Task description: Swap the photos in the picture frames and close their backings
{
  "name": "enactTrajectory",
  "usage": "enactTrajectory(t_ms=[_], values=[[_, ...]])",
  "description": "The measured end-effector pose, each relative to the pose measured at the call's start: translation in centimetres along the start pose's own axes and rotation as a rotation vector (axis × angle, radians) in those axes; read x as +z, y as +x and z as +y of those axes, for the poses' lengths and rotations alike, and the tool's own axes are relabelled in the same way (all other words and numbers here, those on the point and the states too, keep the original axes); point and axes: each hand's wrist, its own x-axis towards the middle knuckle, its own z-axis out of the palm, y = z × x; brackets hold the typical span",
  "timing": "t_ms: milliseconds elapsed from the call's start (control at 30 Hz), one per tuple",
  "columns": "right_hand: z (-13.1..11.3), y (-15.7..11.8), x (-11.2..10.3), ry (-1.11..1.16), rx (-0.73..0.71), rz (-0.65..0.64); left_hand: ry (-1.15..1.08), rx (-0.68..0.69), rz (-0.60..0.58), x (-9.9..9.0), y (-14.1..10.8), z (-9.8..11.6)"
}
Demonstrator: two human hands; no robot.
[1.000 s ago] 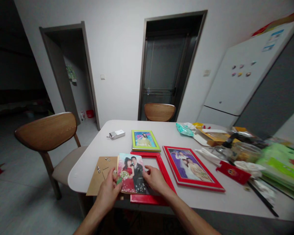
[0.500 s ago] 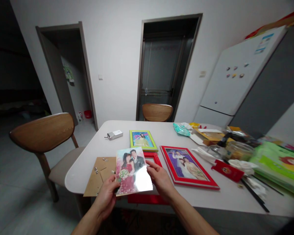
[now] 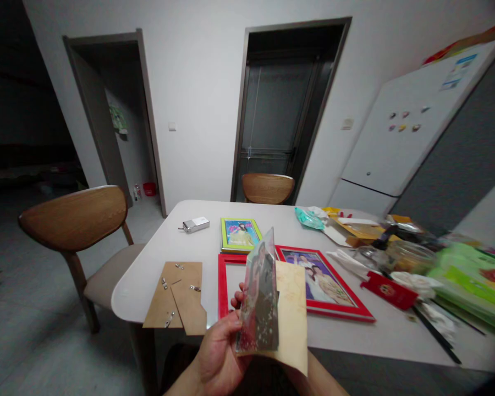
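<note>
My left hand [image 3: 219, 347] is closed around the lower left edge of a wedding photo [image 3: 259, 311], which stands turned nearly edge-on and looks glossy. A yellowed sheet [image 3: 292, 311] fans out to the right behind it, joined to it or gripped along the bottom. Of my right hand [image 3: 313, 377], only the wrist side shows below the sheet; its fingers are hidden. Beneath the photo lies an empty red picture frame [image 3: 223, 286]. To the left is a brown backing board [image 3: 159, 308] with metal clips and a fold-out stand.
A green-framed photo [image 3: 256, 247] and a red-framed photo [image 3: 355, 311] lie beyond and to the right. Farther left is a small grey box [image 3: 196, 224]. Clutter with a red envelope [image 3: 390, 290], a jar [image 3: 406, 256] and a green package [image 3: 474, 275] covers the table's right side.
The photo has swung from facing me to nearly edge-on and shifted right, exposing the yellowed sheet. My right hand has moved from the photo's right edge to behind the sheet.
</note>
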Motion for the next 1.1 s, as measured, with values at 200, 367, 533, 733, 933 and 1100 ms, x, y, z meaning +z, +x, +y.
enactTrajectory(t_ms=[200,367,533,733,933,1100], values=[[-3.3,-0.9,0.4,-0.061,-0.143,0.301,0.443,-0.024,0.114,-0.8,-0.3,0.6],[-6.1,-0.7,-2.2,-0.457,-0.134,0.606,0.891,0.284,0.314,-3.2,0.3,2.6],[-5.5,0.8,-4.3,-0.705,-0.087,0.641,1.461,0.300,0.268,-4.2,0.9,2.4],[-4.5,1.7,-3.8,-0.870,-0.117,0.650,1.769,0.245,0.113,-4.6,1.3,0.8],[-4.6,1.8,-3.9,-1.377,-0.133,0.627,1.880,0.300,0.090,-5.6,1.5,0.3],[-4.2,1.6,-3.5,-1.864,-0.131,0.638,1.929,0.315,0.065,-5.7,1.6,0.3]])
